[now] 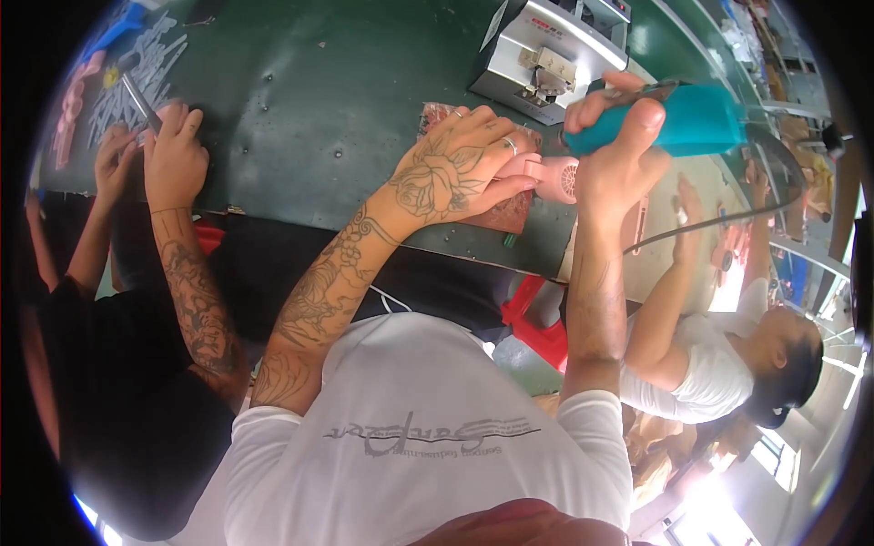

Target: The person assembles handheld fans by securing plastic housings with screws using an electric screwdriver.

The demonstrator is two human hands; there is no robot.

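Note:
My left hand (460, 164), with rings on its fingers, presses over a pink handheld fan (555, 176) whose round grille faces right. Beneath that hand lies a flat reddish-brown block (506, 215) on the table. My right hand (624, 150) is wrapped round a teal electric screwdriver (701, 120), held just above and to the right of the fan. The screwdriver lies sideways, its thick end toward the right; its tip is hidden behind my fingers. I cannot tell whether it touches the fan.
A silver screw-feeder machine (551, 59) stands at the back of the dark green table (300, 100). Grey strips (137, 82) lie in a pile at far left. A co-worker's hand (173, 155) holds a metal rod at left; another person (719, 355) works at right. A cable (728, 218) crosses there.

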